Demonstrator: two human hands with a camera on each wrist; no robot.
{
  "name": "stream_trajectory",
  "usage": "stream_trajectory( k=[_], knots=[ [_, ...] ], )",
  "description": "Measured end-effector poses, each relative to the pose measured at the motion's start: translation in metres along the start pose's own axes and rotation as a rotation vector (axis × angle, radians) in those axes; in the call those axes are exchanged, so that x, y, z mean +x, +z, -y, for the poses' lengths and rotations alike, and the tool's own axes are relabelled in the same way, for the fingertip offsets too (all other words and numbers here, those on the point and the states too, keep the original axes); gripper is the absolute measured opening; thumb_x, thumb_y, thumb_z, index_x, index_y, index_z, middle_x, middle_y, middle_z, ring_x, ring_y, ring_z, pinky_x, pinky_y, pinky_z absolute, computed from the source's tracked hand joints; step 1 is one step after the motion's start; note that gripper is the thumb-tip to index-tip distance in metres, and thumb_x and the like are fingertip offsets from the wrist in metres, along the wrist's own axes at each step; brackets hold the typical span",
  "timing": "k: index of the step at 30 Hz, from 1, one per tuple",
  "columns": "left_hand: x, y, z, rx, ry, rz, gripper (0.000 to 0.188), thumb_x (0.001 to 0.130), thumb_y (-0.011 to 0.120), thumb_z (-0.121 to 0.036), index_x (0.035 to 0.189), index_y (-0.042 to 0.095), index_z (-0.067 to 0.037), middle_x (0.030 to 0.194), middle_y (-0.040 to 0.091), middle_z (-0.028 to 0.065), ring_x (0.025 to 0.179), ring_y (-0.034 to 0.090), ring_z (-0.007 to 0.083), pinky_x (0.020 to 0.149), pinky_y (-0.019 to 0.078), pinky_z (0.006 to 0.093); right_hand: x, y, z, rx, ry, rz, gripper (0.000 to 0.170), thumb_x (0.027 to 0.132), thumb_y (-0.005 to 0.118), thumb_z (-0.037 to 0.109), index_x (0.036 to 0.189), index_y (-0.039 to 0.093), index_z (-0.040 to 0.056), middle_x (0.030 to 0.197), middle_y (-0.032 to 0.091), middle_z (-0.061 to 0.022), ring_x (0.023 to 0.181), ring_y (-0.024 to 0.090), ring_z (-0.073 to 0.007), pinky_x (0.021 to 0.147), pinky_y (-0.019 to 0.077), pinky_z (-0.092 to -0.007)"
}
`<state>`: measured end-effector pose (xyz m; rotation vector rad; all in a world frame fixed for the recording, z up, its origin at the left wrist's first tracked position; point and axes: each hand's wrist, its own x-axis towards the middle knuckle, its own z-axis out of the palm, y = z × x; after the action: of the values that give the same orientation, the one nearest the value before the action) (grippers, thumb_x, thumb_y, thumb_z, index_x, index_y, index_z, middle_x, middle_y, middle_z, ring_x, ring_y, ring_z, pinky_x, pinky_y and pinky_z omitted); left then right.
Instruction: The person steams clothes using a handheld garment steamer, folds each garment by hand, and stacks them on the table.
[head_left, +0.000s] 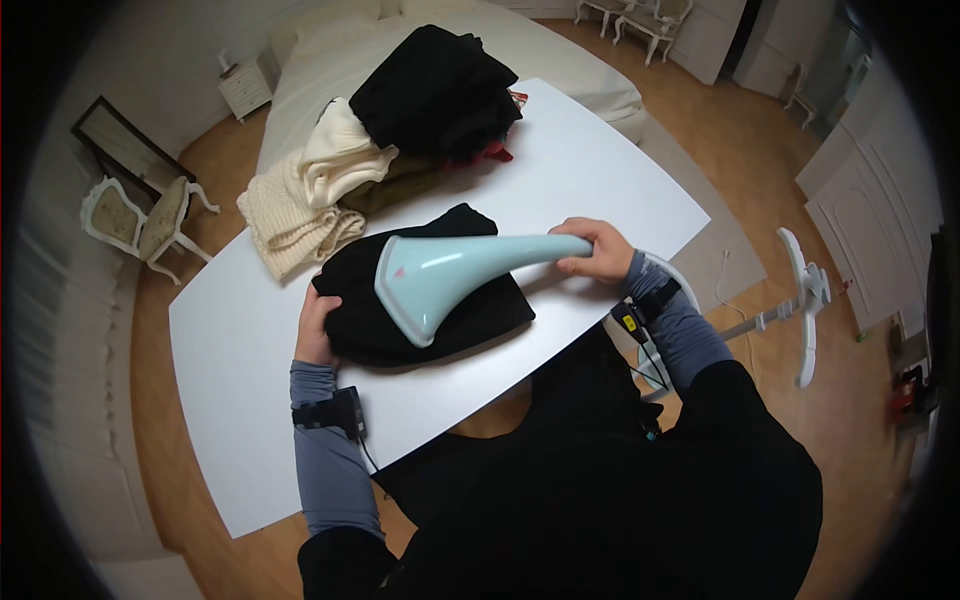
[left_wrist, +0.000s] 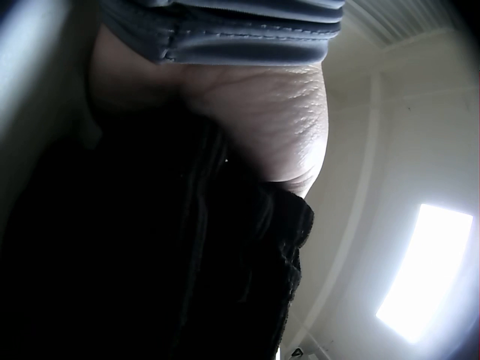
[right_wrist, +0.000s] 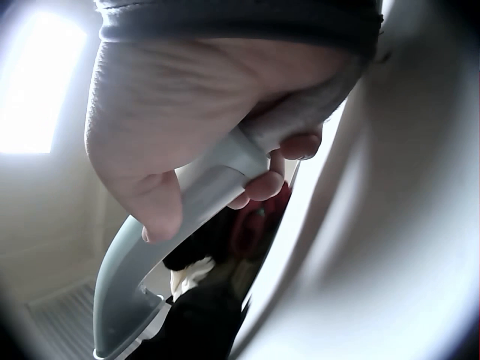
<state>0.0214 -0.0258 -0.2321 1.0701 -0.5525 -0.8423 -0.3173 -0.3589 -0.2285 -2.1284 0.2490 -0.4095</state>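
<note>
My right hand (head_left: 598, 250) grips the narrow handle end of a pale blue garment steamer head (head_left: 435, 275). In the right wrist view the thumb lies along one side of the handle (right_wrist: 214, 176) and the fingers curl round the other. The wide end of the steamer head is over a folded black garment (head_left: 485, 315) on the white table. At that garment's left edge my left hand (head_left: 317, 325) holds the cloth, thumb on top. The left wrist view has black cloth (left_wrist: 150, 247) hiding the left fingers.
Behind the folded garment, cream knitwear (head_left: 305, 200) and a heap of black clothes (head_left: 435, 95) lie on the white table (head_left: 240, 420). A pale hose (head_left: 672, 268) runs by the right wrist. To the right stands a steamer pole (head_left: 770, 318); a bed (head_left: 570, 60) is beyond the table.
</note>
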Motion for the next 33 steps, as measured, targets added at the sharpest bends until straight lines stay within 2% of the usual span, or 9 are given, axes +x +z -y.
stream_trajectory(
  k=[2,4,7,11,13,28,30,32,33],
  knots=[
    [-0.001,0.001,0.000,0.021,0.007,0.016,0.053,0.088,0.051,-0.012,0.140,0.048,-0.002,0.130,0.061,0.0122,0.119,0.060,0.0236,0.104,0.0482,0.0350,0.001,0.016,0.012,-0.052,-0.072,0.040,0.041,0.083,0.084,0.022,0.118,0.070,0.0039,0.101,0.068,-0.0084,0.094,0.064,-0.0195,0.084,0.0506,-0.0330],
    [-0.003,0.001,-0.002,0.034,0.010,0.015,0.055,0.087,0.050,-0.009,0.141,0.048,-0.002,0.130,0.061,0.0115,0.117,0.060,0.0232,0.104,0.0479,0.0347,-0.001,0.029,0.023,-0.119,-0.117,0.036,0.042,0.082,0.085,0.022,0.117,0.071,0.0049,0.099,0.068,-0.0082,0.092,0.065,-0.0209,0.083,0.0510,-0.0333],
    [-0.003,-0.002,-0.002,0.053,0.005,-0.025,0.056,0.084,0.051,-0.005,0.140,0.048,-0.001,0.127,0.062,0.0111,0.115,0.061,0.0225,0.103,0.0485,0.0338,-0.005,0.026,0.022,-0.191,-0.109,0.007,0.042,0.081,0.085,0.023,0.116,0.071,0.0054,0.097,0.069,-0.0080,0.091,0.065,-0.0225,0.083,0.0513,-0.0334],
    [-0.001,-0.003,-0.001,0.062,0.014,0.015,0.056,0.083,0.052,-0.004,0.139,0.049,-0.001,0.125,0.063,0.0106,0.114,0.061,0.0218,0.102,0.0488,0.0330,-0.017,0.001,0.008,-0.234,-0.074,-0.036,0.042,0.081,0.085,0.024,0.116,0.071,0.0054,0.099,0.069,-0.0088,0.092,0.065,-0.0231,0.084,0.0512,-0.0338],
    [-0.001,-0.006,0.000,0.073,0.009,-0.006,0.057,0.082,0.053,-0.003,0.138,0.049,0.000,0.124,0.063,0.0100,0.113,0.061,0.0210,0.102,0.0485,0.0322,-0.026,-0.018,0.000,-0.251,-0.027,-0.075,0.044,0.080,0.085,0.029,0.117,0.073,0.0096,0.101,0.070,-0.0091,0.096,0.067,-0.0238,0.088,0.0518,-0.0342],
    [-0.002,-0.019,-0.010,0.097,0.042,-0.039,0.057,0.080,0.052,-0.001,0.137,0.051,0.001,0.123,0.064,0.0110,0.112,0.062,0.0217,0.102,0.0493,0.0328,-0.049,-0.062,-0.009,-0.202,0.149,-0.185,0.048,0.083,0.083,0.029,0.119,0.070,0.0012,0.110,0.069,-0.0109,0.104,0.064,-0.0221,0.097,0.0492,-0.0347],
    [0.000,-0.023,-0.012,0.077,0.051,-0.031,0.056,0.080,0.052,0.002,0.136,0.052,0.002,0.123,0.064,0.0103,0.112,0.062,0.0211,0.102,0.0487,0.0320,-0.050,-0.061,-0.015,-0.162,0.234,-0.336,0.047,0.085,0.081,0.031,0.120,0.070,0.0015,0.110,0.069,-0.0118,0.103,0.065,-0.0218,0.095,0.0502,-0.0340],
    [-0.003,-0.023,-0.015,0.119,0.218,-0.023,0.057,0.080,0.051,0.003,0.137,0.051,0.002,0.126,0.064,0.0116,0.114,0.062,0.0225,0.104,0.0480,0.0319,-0.047,-0.060,-0.023,-0.208,0.263,-0.400,0.047,0.086,0.081,0.032,0.120,0.070,0.0015,0.109,0.070,-0.0116,0.101,0.066,-0.0210,0.093,0.0511,-0.0334],
    [-0.008,-0.018,-0.021,0.098,0.244,-0.010,0.061,0.076,0.054,0.007,0.136,0.052,0.000,0.130,0.062,0.0115,0.119,0.060,0.0242,0.107,0.0467,0.0345,-0.045,-0.059,-0.022,-0.255,0.288,-0.461,0.047,0.087,0.080,0.033,0.120,0.070,0.0016,0.107,0.071,-0.0113,0.098,0.067,-0.0201,0.091,0.0519,-0.0329]
  ],
)
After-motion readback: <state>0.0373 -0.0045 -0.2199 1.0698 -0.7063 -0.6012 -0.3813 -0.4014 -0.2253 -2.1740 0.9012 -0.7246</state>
